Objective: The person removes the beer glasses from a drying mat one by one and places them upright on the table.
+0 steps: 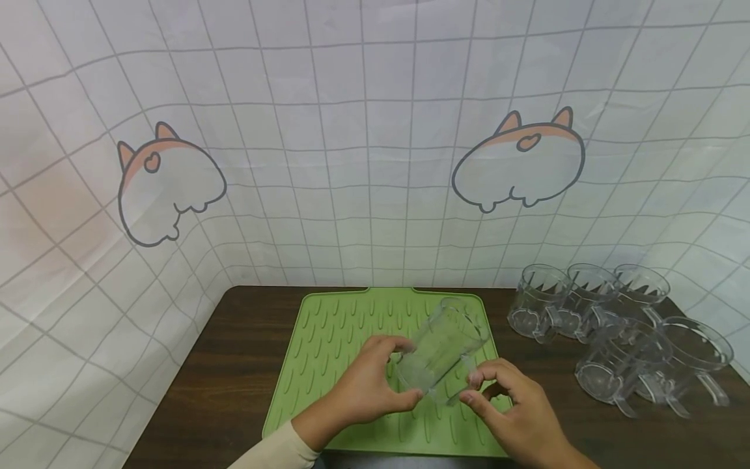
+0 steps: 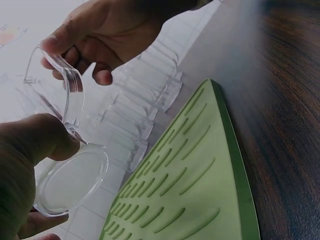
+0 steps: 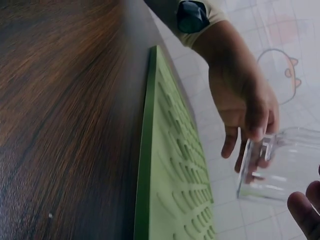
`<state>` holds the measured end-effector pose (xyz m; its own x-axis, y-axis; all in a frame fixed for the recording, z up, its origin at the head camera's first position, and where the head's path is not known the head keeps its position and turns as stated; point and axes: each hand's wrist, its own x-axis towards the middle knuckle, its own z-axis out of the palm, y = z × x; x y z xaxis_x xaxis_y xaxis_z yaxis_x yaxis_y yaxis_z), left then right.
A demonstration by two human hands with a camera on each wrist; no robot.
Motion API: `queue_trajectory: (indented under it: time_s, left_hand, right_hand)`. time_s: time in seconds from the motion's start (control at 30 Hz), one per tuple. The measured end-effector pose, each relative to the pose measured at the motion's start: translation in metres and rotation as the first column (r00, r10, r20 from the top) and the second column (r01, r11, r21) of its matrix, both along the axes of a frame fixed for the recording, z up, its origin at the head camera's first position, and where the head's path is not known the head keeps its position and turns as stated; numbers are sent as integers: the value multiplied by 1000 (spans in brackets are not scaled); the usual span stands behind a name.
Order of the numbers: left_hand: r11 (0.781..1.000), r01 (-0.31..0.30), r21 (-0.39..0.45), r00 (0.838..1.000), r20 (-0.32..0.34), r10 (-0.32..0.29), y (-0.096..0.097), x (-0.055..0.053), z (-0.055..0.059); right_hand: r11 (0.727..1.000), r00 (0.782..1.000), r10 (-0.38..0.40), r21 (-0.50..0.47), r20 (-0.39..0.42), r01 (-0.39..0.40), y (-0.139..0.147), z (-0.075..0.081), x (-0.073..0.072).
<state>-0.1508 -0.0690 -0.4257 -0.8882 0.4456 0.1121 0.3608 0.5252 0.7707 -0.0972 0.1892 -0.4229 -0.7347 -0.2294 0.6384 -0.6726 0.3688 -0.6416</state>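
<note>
A clear mug [image 1: 439, 345] is held tilted above a green drying mat [image 1: 319, 345], its mouth toward the back right. My left hand [image 1: 370, 381] grips the mug near its base, thumb on one side and fingers on the other. With thumb and fingertips, my right hand [image 1: 518, 407] pinches the mug's handle. The left wrist view shows the round base of the mug [image 2: 72, 182] and the right thumb pressed on the curved handle [image 2: 74, 97]. In the right wrist view the left hand [image 3: 245, 100] is at the base end of the mug [image 3: 285, 170].
Several more clear mugs [image 1: 541, 293] stand upright on the dark wood table [image 1: 217, 371], to the right of the mat. Behind the table hangs a white grid-patterned cloth [image 1: 340, 163] with cartoon animal prints.
</note>
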Motion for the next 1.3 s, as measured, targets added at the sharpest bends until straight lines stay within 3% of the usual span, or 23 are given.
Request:
queue_trajectory:
  time_s: [0.3, 0.53, 0.7, 0.8, 1.0, 1.3]
  left_hand:
    - [999, -20, -31, 999, -50, 19, 6, -2, -3]
    - [999, -22, -40, 1000, -23, 21, 10, -3, -5]
    - [999, -13, -39, 1000, 2, 13, 12, -2, -7]
    - [999, -17, -40, 1000, -1, 16, 13, -2, -8]
    - [998, -27, -56, 1000, -8, 27, 16, -1, -10]
    - [997, -25, -80, 999, -45, 21, 10, 1, -12]
  right_hand:
    - [992, 992, 127, 7, 20, -128, -3, -1, 0]
    - [952, 953, 303, -52, 0, -303, -5, -9, -3]
    - [932, 933, 357, -51, -53, -359, -7, -11, -5]
    - [938, 938, 343, -34, -46, -344, -8, -10, -3]
    - [959, 953, 283, 20, -108, -282, -5, -12, -3]
    - [982, 978, 186, 58, -94, -181, 11, -9, 1]
